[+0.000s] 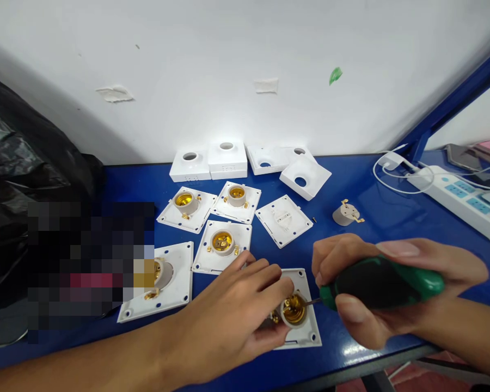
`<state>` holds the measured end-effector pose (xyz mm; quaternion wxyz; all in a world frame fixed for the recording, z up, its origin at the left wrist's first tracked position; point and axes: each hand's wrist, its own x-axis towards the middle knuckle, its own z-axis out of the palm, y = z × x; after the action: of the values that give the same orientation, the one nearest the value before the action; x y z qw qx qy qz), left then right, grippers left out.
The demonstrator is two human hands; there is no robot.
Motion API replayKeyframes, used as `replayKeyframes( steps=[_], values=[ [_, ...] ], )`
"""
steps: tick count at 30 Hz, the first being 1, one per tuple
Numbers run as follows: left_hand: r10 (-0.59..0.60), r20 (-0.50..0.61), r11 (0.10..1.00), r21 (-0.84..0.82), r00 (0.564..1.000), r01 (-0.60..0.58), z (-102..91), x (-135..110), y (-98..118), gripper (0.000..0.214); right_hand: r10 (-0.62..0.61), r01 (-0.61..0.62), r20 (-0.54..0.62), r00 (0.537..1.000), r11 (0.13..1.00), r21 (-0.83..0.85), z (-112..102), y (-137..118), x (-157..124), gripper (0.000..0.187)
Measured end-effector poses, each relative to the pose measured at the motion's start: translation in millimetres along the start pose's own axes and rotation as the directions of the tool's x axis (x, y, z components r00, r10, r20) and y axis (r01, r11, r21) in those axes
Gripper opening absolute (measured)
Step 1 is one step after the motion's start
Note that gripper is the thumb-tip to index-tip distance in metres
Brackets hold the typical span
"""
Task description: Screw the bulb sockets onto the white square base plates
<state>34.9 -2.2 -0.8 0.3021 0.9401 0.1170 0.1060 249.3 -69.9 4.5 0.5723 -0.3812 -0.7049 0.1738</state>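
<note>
My left hand [253,299] grips a lamp socket [294,311] with a brass-coloured inside, which sits on a square white base plate [310,326] near the table's front edge. In my right hand [363,305] is a screwdriver [384,283] with a green and black handle. Its thin shaft reaches the rim of the socket; the tip is hard to make out. Behind my left hand, a white plate [202,256] carries another socket [222,243]. A loose socket [345,213] with brass tabs lies beyond my right hand.
White covers [228,163] with round holes line the wall. A bare base plate [283,220] lies beside a small screw [314,220]. More plates with sockets [185,202] stand left. A power strip [465,201] with cables is at right, a black bag [32,136] at left.
</note>
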Motion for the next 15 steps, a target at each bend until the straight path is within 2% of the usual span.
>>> replayKeyframes(
  steps=[1, 2, 4, 6, 7, 8, 10, 12, 15],
  values=[
    [-0.001, -0.003, 1.0, 0.003, 1.0, 0.001, 0.1, 0, 0, 0.018, -0.044, 0.043, -0.046, 0.998, 0.999, -0.018, 1, 0, 0, 0.05],
    [-0.003, -0.005, 1.0, 0.009, 1.0, 0.003, 0.2, 1, 0, 0.018, -0.051, 0.049, -0.043, 0.998, 0.998, -0.043, 2, -1, 0, 0.052],
    [-0.014, -0.015, 1.0, 0.026, 1.0, 0.014, 0.5, 2, 1, 0.018, -0.023, 0.02, -0.028, 0.999, 0.996, -0.081, -2, -5, 2, 0.043],
    [-0.027, -0.027, 0.999, 0.043, 0.999, 0.028, 0.6, 2, 2, 0.018, 0.051, -0.043, 0.056, 0.997, 0.99, -0.133, -13, -14, 7, 0.027],
    [-0.031, -0.024, 0.998, 0.046, 0.999, 0.032, 0.5, 2, 3, 0.018, 0.138, -0.094, 0.19, 0.972, 0.97, -0.224, -20, -20, 11, 0.024],
    [-0.034, -0.02, 0.998, 0.046, 0.999, 0.035, 0.2, 2, 3, 0.018, 0.218, -0.115, 0.311, 0.925, 0.941, -0.317, -26, -25, 15, 0.024],
    [-0.036, -0.01, 0.998, 0.042, 0.999, 0.037, -0.8, 2, 4, 0.018, 0.257, -0.116, 0.381, 0.888, 0.928, -0.355, -37, -35, 24, 0.019],
    [-0.042, -0.001, 0.999, 0.033, 0.999, 0.042, -2.3, 2, 5, 0.015, 0.258, -0.113, 0.365, 0.894, 0.921, -0.373, -40, -40, 31, 0.006],
    [-0.05, 0.03, 0.999, 0.001, 0.998, 0.05, -4.6, 1, 5, 0.014, 0.297, -0.148, 0.355, 0.886, 0.908, -0.392, -36, -40, 34, 0.015]
  ],
)
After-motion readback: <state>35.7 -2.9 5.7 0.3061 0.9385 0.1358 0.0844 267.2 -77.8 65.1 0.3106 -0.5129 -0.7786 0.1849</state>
